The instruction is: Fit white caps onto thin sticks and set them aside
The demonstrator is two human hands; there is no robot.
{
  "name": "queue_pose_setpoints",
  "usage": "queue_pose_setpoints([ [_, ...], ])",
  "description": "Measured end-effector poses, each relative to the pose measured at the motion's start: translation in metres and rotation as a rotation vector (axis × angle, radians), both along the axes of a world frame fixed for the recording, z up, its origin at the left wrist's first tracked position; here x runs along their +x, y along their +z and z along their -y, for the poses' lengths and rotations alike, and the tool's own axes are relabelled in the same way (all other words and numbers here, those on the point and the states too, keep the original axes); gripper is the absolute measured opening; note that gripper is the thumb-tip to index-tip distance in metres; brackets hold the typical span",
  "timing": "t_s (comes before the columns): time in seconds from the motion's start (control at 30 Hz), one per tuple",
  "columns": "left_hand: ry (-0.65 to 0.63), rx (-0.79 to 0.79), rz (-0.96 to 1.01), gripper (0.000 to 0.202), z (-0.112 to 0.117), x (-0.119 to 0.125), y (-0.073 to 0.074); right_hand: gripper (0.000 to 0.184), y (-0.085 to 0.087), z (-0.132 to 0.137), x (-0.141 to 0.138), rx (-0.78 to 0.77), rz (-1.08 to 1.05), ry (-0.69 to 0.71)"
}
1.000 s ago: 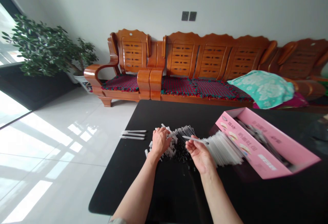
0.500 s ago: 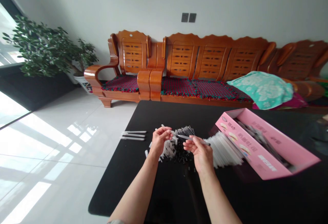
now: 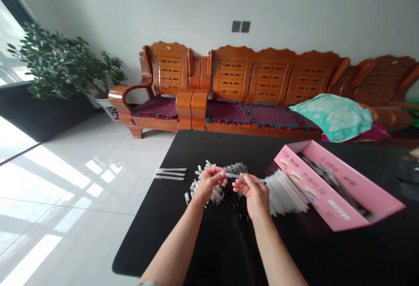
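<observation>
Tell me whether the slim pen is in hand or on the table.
In hand: the slim pen is off the table, pinched by the right hand, its end at the left hand.

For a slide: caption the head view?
Left hand and right hand hold a slim clear pen tube over a heap of white and black pen parts.

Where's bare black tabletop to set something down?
Free: black tabletop between the forearms, and beyond the three white pens to the far edge. Crowded: centre, white and black pen parts around left hand and right hand, to pink cardboard box.
</observation>
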State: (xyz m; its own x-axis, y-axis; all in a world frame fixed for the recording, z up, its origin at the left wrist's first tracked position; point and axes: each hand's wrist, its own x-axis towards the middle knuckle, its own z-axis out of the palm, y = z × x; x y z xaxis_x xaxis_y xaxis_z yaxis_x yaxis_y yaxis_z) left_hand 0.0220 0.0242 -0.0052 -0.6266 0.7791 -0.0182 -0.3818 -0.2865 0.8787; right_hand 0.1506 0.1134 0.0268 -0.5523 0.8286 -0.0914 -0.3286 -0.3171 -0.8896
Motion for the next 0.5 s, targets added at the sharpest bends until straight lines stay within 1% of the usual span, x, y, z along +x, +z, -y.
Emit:
queue_pose_setpoints([
  [0.13, -0.016, 0.013, 0.041, 0.035, -0.003, 0.002, 0.005, 0.035, 0.002, -0.006, -0.001, 0.027, -0.005, 0.017],
  [0.23, 0.012, 0.022, 0.161, 0.037, -0.003, 0.007, 0.006, 0.034, 0.007, -0.005, -0.002, 0.048, -0.014, 0.047],
  [0.33, 0.074, 0.019, 0.235, 0.040, -0.001, 0.015, 0.004, 0.035, 0.010, -0.001, -0.004, 0.078, -0.001, 0.080],
  [0.43, 0.166, 0.023, 0.206, 0.042, 0.001, 0.026, 0.002, 0.036, 0.008, 0.007, -0.005, 0.111, 0.016, 0.075],
  [0.5, 0.240, 0.026, 0.186, 0.043, 0.002, 0.034, 0.002, 0.035, 0.005, 0.013, -0.007, 0.116, 0.004, 0.047],
])
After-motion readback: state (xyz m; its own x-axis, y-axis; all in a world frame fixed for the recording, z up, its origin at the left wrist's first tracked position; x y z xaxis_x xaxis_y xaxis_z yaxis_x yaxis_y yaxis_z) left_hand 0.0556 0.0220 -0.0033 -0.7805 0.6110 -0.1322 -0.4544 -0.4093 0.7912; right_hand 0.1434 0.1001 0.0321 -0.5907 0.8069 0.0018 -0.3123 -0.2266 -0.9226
